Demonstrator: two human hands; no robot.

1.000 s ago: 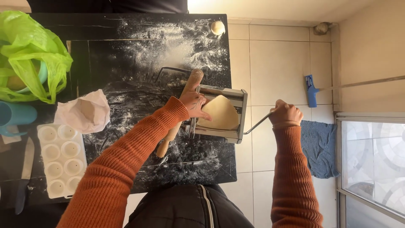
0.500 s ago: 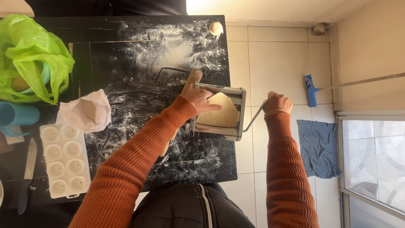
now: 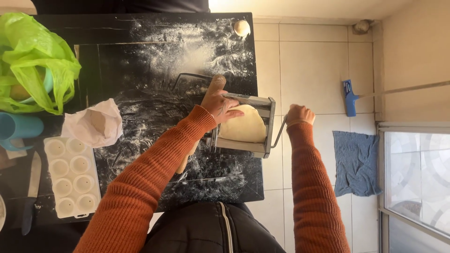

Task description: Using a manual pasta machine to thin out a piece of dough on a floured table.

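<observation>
At counter's right edge: soft, floppy dough sheet [image 3: 243, 125] under left hand [image 3: 218, 102]; right hand [image 3: 300, 115] closed on crank [image 3: 280, 132].

From where I sit, my left hand [image 3: 218, 104] covers the near edge of the pale flattened dough sheet [image 3: 243, 125] on the steel hand-cranked pasta roller [image 3: 262, 140], and my orange sleeve hides most of the wooden rolling pin [image 3: 213, 89], so only its far end and a sliver by my forearm show. My right hand [image 3: 300, 115] wraps the crank's grip, so I cannot see the handle itself. At the left edge the crumpled green plastic bag [image 3: 35, 61] and the blue plastic cup [image 3: 18, 129] are cut off, and what sits inside the bag is too veiled to tell.
</observation>
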